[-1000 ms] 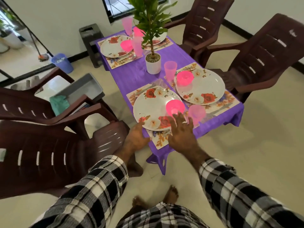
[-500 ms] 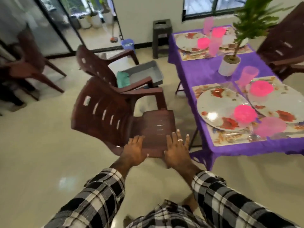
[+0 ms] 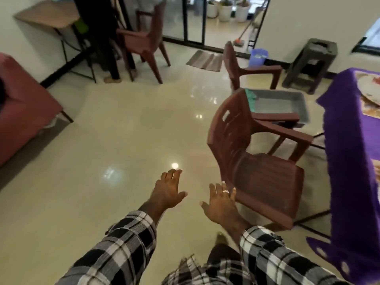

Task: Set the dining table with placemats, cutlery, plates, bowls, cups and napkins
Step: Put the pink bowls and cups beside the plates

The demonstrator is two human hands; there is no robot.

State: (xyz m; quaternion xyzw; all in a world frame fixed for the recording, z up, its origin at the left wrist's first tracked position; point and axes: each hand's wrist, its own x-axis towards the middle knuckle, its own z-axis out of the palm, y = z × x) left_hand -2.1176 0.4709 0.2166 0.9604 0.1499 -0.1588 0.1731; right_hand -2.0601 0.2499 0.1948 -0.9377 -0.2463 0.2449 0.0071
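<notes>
The dining table with its purple cloth (image 3: 349, 161) shows only at the right edge, with part of a floral plate (image 3: 370, 87) on a placemat (image 3: 370, 112) near its top corner. My left hand (image 3: 167, 192) hovers over the floor with fingers spread, holding nothing. My right hand (image 3: 221, 202) is also spread and empty, just left of the front corner of a brown plastic chair (image 3: 257, 165); whether it touches the seat I cannot tell. Cups, bowls and cutlery are out of view.
A grey tray (image 3: 287, 99) with a green cloth (image 3: 251, 97) lies on a second brown chair (image 3: 246, 66) behind the near one. A dark stool (image 3: 312, 64), a blue bin (image 3: 258, 56), a third chair (image 3: 144, 38), a wall shelf (image 3: 47, 17), a red sofa (image 3: 20, 105) and a standing person's legs (image 3: 111, 58) ring the floor.
My view has swung left, away from the table toward the open floor. Both hands have left the plate setting and now hang spread beside the near chair.
</notes>
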